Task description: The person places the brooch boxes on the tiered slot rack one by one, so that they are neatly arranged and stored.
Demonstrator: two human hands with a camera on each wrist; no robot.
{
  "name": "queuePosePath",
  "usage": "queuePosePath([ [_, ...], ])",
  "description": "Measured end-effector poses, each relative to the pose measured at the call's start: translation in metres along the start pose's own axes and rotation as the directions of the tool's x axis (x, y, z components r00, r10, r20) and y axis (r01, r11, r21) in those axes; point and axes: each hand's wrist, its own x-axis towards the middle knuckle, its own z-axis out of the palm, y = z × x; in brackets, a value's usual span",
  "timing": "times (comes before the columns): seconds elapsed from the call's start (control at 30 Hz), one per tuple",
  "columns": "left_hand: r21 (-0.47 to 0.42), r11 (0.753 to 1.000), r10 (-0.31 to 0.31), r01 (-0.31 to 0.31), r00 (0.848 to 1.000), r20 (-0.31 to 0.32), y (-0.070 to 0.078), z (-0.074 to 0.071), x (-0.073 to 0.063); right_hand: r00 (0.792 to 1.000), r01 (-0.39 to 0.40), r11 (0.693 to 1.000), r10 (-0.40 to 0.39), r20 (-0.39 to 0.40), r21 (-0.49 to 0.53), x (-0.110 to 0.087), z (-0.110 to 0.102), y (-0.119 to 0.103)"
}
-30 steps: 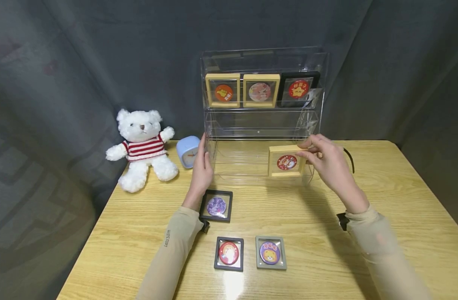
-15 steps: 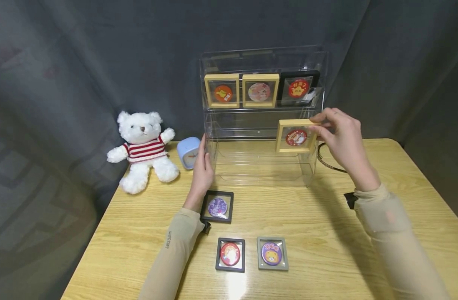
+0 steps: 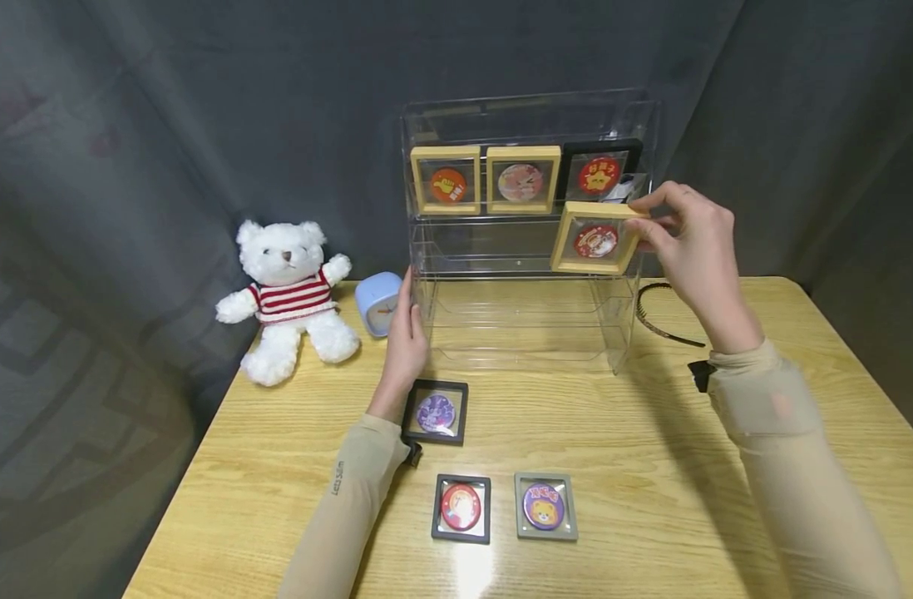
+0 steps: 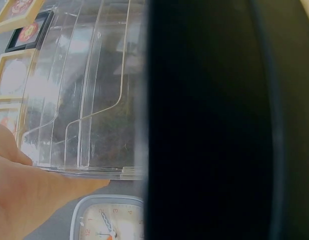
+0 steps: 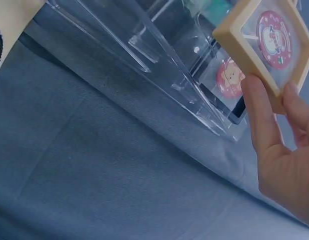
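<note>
A dark curtain (image 3: 314, 108) backs a wooden table (image 3: 262, 474) bearing a clear tiered stand (image 3: 516, 264), with a white teddy bear (image 3: 288, 297) at half past eight from it.

A person's right hand (image 3: 692, 245), at three o'clock from the stand's centre, narrowly pinches the upper right corner of a red-badged yellow frame (image 3: 595, 241), held before the stand; whether they touch cannot be told. The left hand (image 3: 407, 337), at eight, lays extended fingers against the stand's side. Two plain-tan frames (image 3: 520, 181) and a black frame (image 3: 600, 175) line an upper tier at twelve; two dark frames (image 3: 461, 508) and a grey frame (image 3: 546, 506) lie between six and seven. A blue clock (image 3: 379, 304) sits at eight, a headband (image 3: 646, 321) at four.
</note>
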Motion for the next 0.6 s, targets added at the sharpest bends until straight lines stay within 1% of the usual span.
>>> queuePosePath([
  [0.17,0.001,1.000,0.010,-0.010,1.000,0.005,-0.001,0.001,0.000,0.999,-0.005,1.000,0.003,-0.037,-0.030,0.010,0.000,-0.002],
  [0.27,0.002,1.000,0.020,-0.020,1.000,0.001,-0.002,0.001,0.001,0.998,0.002,0.999,-0.005,-0.059,-0.049,0.018,0.000,-0.005],
  [0.37,0.000,1.000,0.018,-0.018,1.000,-0.001,-0.001,0.000,0.001,0.997,0.014,0.998,-0.019,-0.076,-0.063,0.026,0.000,-0.007],
  [0.5,-0.002,1.000,0.005,-0.005,1.000,0.001,-0.001,0.000,0.000,0.996,0.031,0.996,-0.037,-0.083,-0.081,0.034,0.002,-0.007],
  [0.6,-0.004,1.000,0.005,-0.005,1.000,0.002,-0.001,0.000,0.000,0.996,0.028,0.995,-0.035,-0.080,-0.092,0.035,0.006,-0.004],
])
